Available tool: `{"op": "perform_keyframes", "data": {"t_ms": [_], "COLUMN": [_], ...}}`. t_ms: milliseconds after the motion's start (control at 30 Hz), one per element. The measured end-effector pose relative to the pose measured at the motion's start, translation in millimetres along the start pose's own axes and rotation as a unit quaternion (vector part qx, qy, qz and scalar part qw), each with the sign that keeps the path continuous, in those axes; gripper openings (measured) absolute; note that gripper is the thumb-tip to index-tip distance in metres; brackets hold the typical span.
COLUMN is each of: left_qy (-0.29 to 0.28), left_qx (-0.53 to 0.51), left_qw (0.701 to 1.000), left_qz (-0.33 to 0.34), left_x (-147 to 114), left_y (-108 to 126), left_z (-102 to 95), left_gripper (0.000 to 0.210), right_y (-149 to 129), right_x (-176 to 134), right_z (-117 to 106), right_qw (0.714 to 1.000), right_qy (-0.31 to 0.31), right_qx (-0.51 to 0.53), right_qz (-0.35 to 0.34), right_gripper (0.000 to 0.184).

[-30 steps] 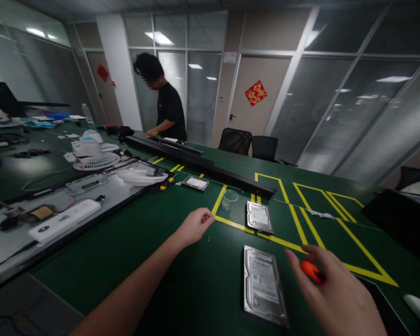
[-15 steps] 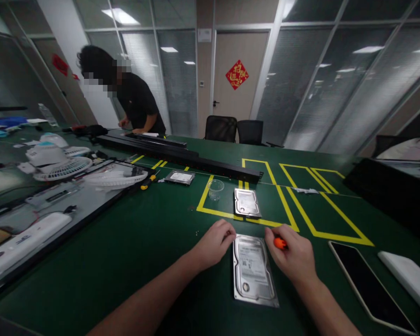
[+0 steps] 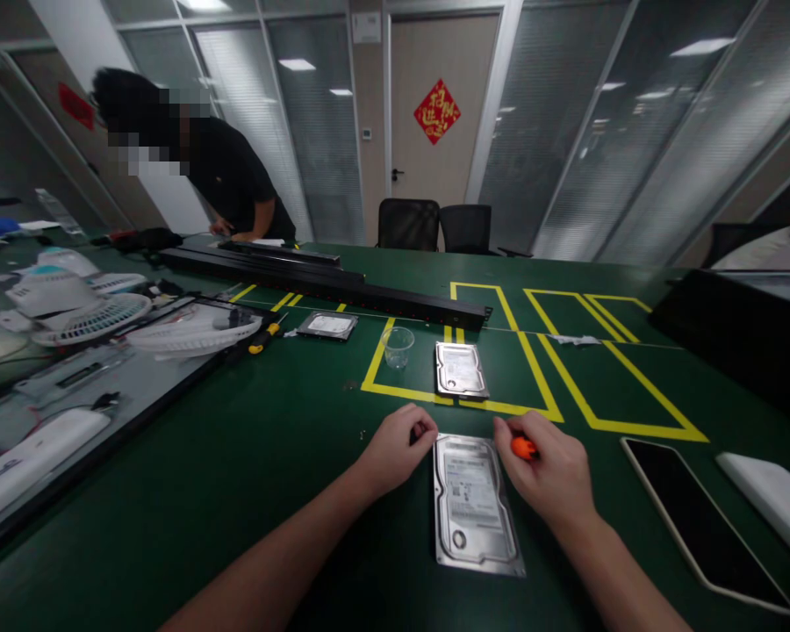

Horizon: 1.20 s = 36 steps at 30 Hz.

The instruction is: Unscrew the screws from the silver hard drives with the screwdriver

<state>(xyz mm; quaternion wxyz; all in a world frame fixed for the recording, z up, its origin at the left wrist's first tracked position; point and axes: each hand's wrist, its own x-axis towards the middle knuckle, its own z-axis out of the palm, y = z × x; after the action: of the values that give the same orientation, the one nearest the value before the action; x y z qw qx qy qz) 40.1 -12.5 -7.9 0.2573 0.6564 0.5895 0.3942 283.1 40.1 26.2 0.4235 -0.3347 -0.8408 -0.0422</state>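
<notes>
A silver hard drive (image 3: 477, 509) lies flat on the green table, label side up, between my hands. My left hand (image 3: 395, 448) is closed in a pinch at the drive's far left corner; whatever its fingertips hold, if anything, is hidden. Beside the far right corner, my right hand (image 3: 549, 465) is wrapped round an orange-handled screwdriver (image 3: 524, 448). Only the fluted handle end shows, and its shaft is out of sight. A second hard drive (image 3: 461, 369) rests farther off inside the yellow tape, near a clear plastic cup (image 3: 398, 349). Tiny bits (image 3: 362, 434) lie left of my left hand.
A third drive (image 3: 329, 325) and a yellow-black screwdriver (image 3: 265, 337) lie to the left, by a large panel (image 3: 138, 399) bearing fan parts. Long black bars (image 3: 342, 290) cross the table. A phone (image 3: 698, 518) lies right. Another person (image 3: 230, 167) leans over the far side.
The view has shifted slightly, so the surroundings sit higher and farther left. My left hand has drawn a little back from the drive's corner. The right hand keeps its grip.
</notes>
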Motion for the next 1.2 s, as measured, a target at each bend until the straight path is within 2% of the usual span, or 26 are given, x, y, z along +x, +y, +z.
{"op": "perform_keyframes", "data": {"t_ms": [133,367,1200], "left_qy": [-0.006,-0.039,-0.033], "left_qx": [-0.004,-0.037,-0.032], "left_qw": [1.000,0.996,0.996], "left_qz": [-0.024,-0.066,-0.071], "left_x": [2.6,8.8,10.3], "left_y": [-0.8,-3.1,4.1], "left_z": [-0.1,-1.2,-2.3], "left_gripper": [0.009,0.013,0.009], "right_y": [-2.4,-3.5,-7.1], "right_x": [0.1,0.4,2.2], "right_z": [-0.5,-0.8,-6.7], "right_qw": [1.000,1.000,1.000], "right_qy": [-0.009,0.001,-0.007], "right_qx": [0.004,0.011,0.020], "right_qz": [0.010,-0.014,-0.011], "right_gripper": [0.026,0.025,0.022]}}
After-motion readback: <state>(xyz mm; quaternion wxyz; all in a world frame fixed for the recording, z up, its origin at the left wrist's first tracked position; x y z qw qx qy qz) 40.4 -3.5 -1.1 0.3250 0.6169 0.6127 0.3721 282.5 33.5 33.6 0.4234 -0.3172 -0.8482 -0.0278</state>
